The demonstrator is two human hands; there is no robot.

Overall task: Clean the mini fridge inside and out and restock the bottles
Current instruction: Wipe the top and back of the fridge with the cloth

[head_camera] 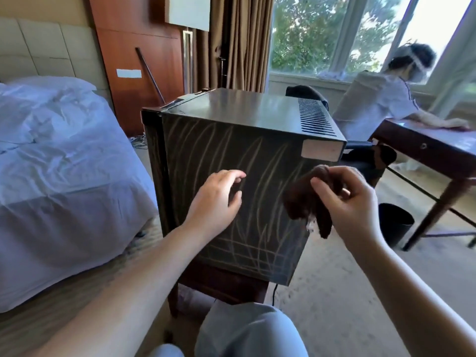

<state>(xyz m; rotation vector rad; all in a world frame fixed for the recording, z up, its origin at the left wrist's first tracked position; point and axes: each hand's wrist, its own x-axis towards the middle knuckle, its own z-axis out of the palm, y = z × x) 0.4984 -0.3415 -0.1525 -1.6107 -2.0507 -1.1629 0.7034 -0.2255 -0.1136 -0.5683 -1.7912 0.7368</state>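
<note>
Head view: a mini fridge (pixel 231 155) is being shown side-on, seated on a dark wooden stand (pixel 221 284) between a bed (pixel 64 163) and a desk (pixel 432 148). Its door face is being hidden round the left edge, and its inside is being concealed entirely. A dark brown cloth (pixel 301 199) is being pinched between the thumb and curled fingers of the right hand (pixel 353 202), just in front of the fridge's streaked side panel. The left hand (pixel 213 202) is being held beside it, close to the panel, fingers loosely curled and slightly apart, gripping nothing; whether the panel is being touched cannot be told. No writing is being made out on a pale sticker (pixel 322 149) at the panel's upper right corner. A small white tag (pixel 310 225) hanging from the cloth is being blurred beyond reading. Both forearms are being cut off by the lower frame. A second person (pixel 373 106) at the desk is being seen from behind, and a black bin (pixel 394 225) is being partly covered by the right wrist.
</note>
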